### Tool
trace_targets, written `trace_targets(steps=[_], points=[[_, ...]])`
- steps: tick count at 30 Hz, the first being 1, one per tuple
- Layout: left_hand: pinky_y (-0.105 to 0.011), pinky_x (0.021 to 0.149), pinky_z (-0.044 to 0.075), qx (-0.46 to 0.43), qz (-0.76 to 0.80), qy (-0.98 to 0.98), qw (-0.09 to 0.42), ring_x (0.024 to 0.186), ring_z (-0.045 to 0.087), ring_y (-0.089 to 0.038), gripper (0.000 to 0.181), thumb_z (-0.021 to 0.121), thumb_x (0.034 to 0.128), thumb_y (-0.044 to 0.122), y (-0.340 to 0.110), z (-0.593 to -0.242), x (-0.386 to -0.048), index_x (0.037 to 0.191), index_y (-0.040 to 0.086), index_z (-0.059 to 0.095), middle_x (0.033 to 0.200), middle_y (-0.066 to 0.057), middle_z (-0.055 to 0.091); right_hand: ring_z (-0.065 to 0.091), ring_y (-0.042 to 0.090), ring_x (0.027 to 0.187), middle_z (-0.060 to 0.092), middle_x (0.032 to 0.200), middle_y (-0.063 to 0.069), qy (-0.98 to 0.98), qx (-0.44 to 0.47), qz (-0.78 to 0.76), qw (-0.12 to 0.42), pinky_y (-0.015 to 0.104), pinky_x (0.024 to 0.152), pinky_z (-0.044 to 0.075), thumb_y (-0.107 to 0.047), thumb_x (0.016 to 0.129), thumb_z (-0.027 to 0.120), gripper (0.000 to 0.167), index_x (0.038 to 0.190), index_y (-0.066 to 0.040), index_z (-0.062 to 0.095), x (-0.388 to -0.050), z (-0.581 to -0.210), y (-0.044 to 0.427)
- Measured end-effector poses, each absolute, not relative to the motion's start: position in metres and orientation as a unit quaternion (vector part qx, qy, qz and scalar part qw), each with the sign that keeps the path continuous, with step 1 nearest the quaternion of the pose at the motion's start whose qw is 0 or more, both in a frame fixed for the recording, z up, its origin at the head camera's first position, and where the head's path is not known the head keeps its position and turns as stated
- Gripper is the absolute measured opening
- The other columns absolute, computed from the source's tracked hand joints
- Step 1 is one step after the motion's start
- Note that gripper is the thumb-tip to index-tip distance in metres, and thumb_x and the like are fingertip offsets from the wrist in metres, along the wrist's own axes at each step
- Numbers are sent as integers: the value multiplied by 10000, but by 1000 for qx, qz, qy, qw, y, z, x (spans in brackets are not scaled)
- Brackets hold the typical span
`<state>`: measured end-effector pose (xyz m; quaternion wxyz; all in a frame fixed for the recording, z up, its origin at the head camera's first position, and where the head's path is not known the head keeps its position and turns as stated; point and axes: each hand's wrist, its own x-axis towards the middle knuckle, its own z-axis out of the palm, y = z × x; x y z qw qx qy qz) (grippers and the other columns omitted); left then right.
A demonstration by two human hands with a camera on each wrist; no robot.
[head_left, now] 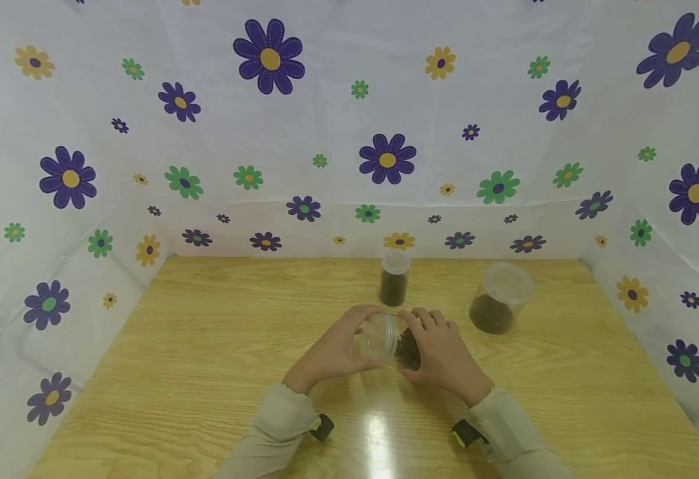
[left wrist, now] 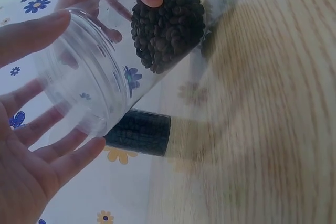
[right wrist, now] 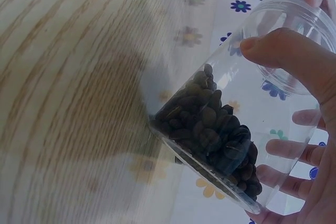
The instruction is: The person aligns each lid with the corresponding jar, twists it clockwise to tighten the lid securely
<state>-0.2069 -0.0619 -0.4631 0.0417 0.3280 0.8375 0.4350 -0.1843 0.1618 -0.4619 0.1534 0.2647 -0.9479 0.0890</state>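
A clear plastic jar (right wrist: 231,72) is tilted on its side between my two hands, close over the table. Dark beans (left wrist: 168,27) are heaped at its bottom end, which points to my right. My right hand (head_left: 441,352) grips the jar's body, thumb on one side and fingers on the other. Around the clear lid (head_left: 376,338) curl the thumb and fingers of my left hand (head_left: 340,346). The lid sits on the jar's mouth. Whether the jar's lower edge touches the table cannot be told.
Behind the hands stands a narrow lidded jar (head_left: 394,279) with dark contents. A wider lidded jar (head_left: 499,299), part filled with something dark, is at the back right. The wooden table (head_left: 217,332) is bordered by a white flowered cloth (head_left: 325,120).
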Motion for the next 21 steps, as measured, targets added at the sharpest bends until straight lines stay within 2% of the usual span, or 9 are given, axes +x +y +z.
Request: trace_targets(steps=[11, 16, 21], points=[[-473, 1045, 406, 358, 424, 832, 20, 1345, 370, -221, 859, 813, 691, 105, -61, -459, -206, 1412, 192, 353, 1445, -19, 381, 536, 310, 1060, 551, 1201, 109, -950, 262, 81, 150, 501, 746, 505, -449, 535, 875, 953, 1321, -131, 441, -185, -461, 162], [-490, 1072, 369, 317, 416, 852, 28, 1341, 367, -284, 871, 774, 761, 246, -60, -460, -203, 1462, 143, 269, 1479, -68, 328, 535, 306, 1052, 550, 1198, 104, -950, 261, 82, 150, 499, 744, 503, -453, 537, 871, 949, 1321, -135, 442, -186, -462, 162], [-458, 973, 458, 248, 426, 868, 62, 1257, 448, -307, 830, 690, 819, 443, -58, -459, -199, 1470, 159, 261, 1461, -81, 351, 534, 314, 1062, 546, 1207, 107, -951, 261, 80, 148, 505, 752, 505, -459, 542, 869, 954, 1329, -141, 434, -186, -463, 162]])
